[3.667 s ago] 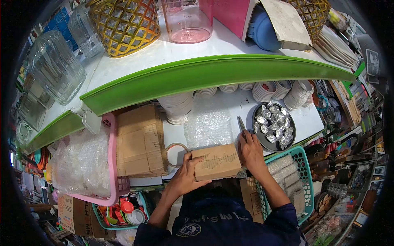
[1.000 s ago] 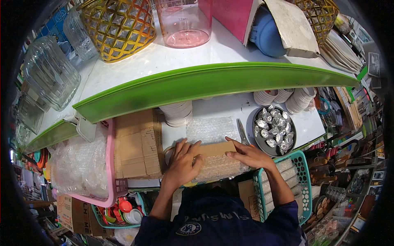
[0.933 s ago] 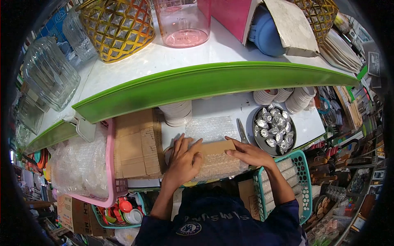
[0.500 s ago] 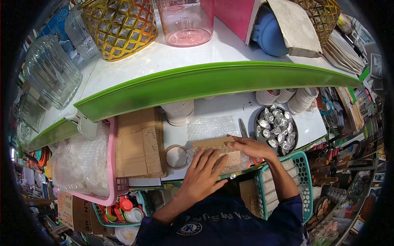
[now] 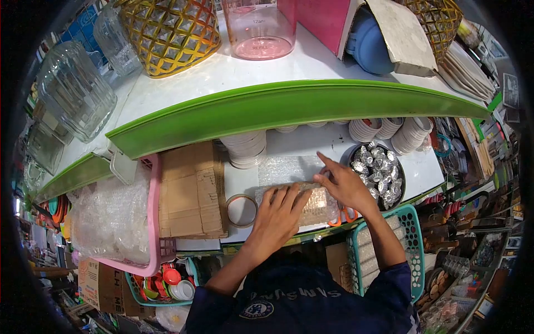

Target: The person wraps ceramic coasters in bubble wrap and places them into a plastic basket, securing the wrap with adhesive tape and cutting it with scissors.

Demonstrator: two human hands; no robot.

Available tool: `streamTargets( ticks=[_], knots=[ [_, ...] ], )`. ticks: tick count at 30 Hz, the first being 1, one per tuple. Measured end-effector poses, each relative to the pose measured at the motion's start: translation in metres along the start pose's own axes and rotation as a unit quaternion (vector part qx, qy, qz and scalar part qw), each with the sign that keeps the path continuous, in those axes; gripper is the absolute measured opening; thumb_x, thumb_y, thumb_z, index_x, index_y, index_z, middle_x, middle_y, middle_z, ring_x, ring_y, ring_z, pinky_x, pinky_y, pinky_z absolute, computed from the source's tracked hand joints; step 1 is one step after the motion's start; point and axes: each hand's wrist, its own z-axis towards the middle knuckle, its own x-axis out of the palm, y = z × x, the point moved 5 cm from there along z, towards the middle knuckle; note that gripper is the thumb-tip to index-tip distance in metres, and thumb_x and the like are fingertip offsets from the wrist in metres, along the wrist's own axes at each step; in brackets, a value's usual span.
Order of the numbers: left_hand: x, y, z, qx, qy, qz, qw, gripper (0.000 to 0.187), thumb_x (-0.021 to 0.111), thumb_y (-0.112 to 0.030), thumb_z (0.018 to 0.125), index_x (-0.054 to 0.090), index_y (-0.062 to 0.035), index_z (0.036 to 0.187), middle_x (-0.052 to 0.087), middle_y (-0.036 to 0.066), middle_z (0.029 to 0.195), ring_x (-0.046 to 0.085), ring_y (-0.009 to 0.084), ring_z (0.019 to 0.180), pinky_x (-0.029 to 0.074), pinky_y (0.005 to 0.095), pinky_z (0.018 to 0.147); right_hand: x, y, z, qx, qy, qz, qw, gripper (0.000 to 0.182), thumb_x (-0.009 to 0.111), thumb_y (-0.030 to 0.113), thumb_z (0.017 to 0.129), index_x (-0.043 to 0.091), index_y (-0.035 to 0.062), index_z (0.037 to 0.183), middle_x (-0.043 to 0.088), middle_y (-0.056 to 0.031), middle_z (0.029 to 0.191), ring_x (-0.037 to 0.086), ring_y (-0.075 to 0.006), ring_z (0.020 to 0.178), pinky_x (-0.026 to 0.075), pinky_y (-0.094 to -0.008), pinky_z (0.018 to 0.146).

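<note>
The person's left hand point(image 5: 280, 214) lies palm down, fingers stretched out and a little spread, over the left part of a bubble-wrapped parcel point(image 5: 317, 207); it presses or rests there rather than clasping anything. I can make out brown through the clear wrap. The right hand point(image 5: 346, 182) is at the parcel's far right edge, forefinger pointing out ahead and the other fingers bent; whether its thumb and bent fingers pinch the wrap, I can't tell from here. Just beyond both hands a flat sheet of bubble wrap point(image 5: 286, 167) lies on the white shelf. A tape roll point(image 5: 229, 211) sits just left of the left hand, with flattened cardboard point(image 5: 189, 189) farther left. Orange-handled scissors point(image 5: 349, 215) show just below the right hand, and a dark dish point(image 5: 402, 192) of crinkled silver pieces point(image 5: 382, 177) stands close to its right.
</note>
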Motion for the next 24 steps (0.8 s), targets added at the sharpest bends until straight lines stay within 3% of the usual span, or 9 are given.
streamTargets(
  ticks=[1,3,4,6,10,12,15,19,24],
  knots=[
    [-0.002,0.003,0.003,-0.002,-0.002,0.000,1.000,0.082,0.077,-0.020,0.066,0.041,-0.0074,0.139,0.046,0.015,0.131,0.043,0.0305,0.122,0.030,0.0440,0.107,-0.001,0.005,0.001,-0.002,0.001,-0.001,1.000,0.061,0.056,0.047,0.092,0.050,0.0077,0.137,0.066,-0.0201,0.103,0.062,-0.0361,0.096,0.046,-0.0409,0.089],
    [0.000,0.009,0.008,-0.005,0.019,-0.041,0.999,0.083,0.078,-0.022,0.063,0.043,-0.0072,0.137,0.046,0.014,0.131,0.044,0.0299,0.120,0.031,0.0423,0.104,-0.016,0.034,-0.005,-0.136,-0.083,-0.090,0.983,0.064,0.062,0.037,0.090,0.041,0.0098,0.144,0.063,-0.0178,0.102,0.058,-0.0334,0.101,0.042,-0.0427,0.094],
    [0.002,0.013,0.011,-0.005,0.018,-0.040,0.999,0.083,0.078,-0.022,0.063,0.043,-0.0072,0.137,0.046,0.014,0.131,0.044,0.0299,0.120,0.031,0.0423,0.104,-0.020,0.040,-0.007,-0.136,-0.084,-0.091,0.983,0.064,0.062,0.037,0.090,0.041,0.0098,0.144,0.063,-0.0178,0.102,0.058,-0.0334,0.101,0.042,-0.0427,0.094],
    [0.007,0.021,0.016,-0.006,0.021,-0.050,0.999,0.079,0.079,-0.024,0.062,0.046,-0.0052,0.131,0.048,0.015,0.129,0.046,0.0297,0.117,0.034,0.0418,0.100,-0.016,0.056,-0.011,-0.182,0.031,-0.092,0.978,0.072,0.066,0.044,0.085,0.042,0.0078,0.142,0.057,-0.0164,0.112,0.052,-0.0338,0.110,0.035,-0.0463,0.104],
    [0.009,0.027,0.019,-0.019,0.032,-0.071,0.997,0.076,0.079,-0.029,0.063,0.048,-0.0030,0.127,0.051,0.016,0.126,0.047,0.0302,0.114,0.035,0.0417,0.099,-0.008,0.071,-0.028,-0.220,0.047,-0.178,0.958,0.086,0.076,0.042,0.074,0.038,0.0092,0.144,0.055,-0.0153,0.117,0.052,-0.0345,0.111,0.037,-0.0464,0.102],
    [0.010,0.025,0.016,-0.023,0.055,-0.071,0.996,0.075,0.077,-0.035,0.066,0.048,-0.0009,0.125,0.053,0.016,0.122,0.048,0.0307,0.112,0.035,0.0421,0.098,-0.002,0.066,-0.029,-0.202,0.068,-0.189,0.959,0.102,0.084,0.042,0.062,0.036,0.0144,0.147,0.053,-0.0145,0.121,0.052,-0.0344,0.111,0.037,-0.0448,0.103],
    [0.011,0.017,0.004,-0.012,0.060,-0.089,0.994,0.076,0.076,-0.040,0.066,0.048,-0.0005,0.126,0.054,0.017,0.121,0.048,0.0306,0.112,0.035,0.0420,0.098,0.001,0.067,-0.038,-0.209,0.103,-0.154,0.960,0.106,0.085,0.040,0.061,0.032,0.0155,0.149,0.053,-0.0140,0.122,0.052,-0.0341,0.112,0.037,-0.0456,0.103],
    [0.012,0.008,-0.007,-0.007,0.066,-0.077,0.995,0.079,0.077,-0.039,0.067,0.046,-0.0003,0.128,0.053,0.017,0.124,0.048,0.0299,0.113,0.034,0.0408,0.098,-0.002,0.070,-0.045,-0.217,0.118,-0.145,0.958,0.098,0.083,0.037,0.064,0.037,0.0107,0.146,0.053,-0.0139,0.121,0.051,-0.0342,0.114,0.038,-0.0457,0.102],
    [0.008,0.012,-0.004,-0.023,0.082,-0.107,0.991,0.083,0.079,-0.035,0.065,0.043,-0.0007,0.130,0.052,0.017,0.128,0.048,0.0300,0.116,0.034,0.0409,0.099,-0.006,0.044,-0.018,-0.215,0.209,0.020,0.954,0.065,0.072,0.037,0.082,0.052,0.0055,0.135,0.061,-0.0176,0.110,0.058,-0.0367,0.105,0.046,-0.0414,0.093]
  ],
)
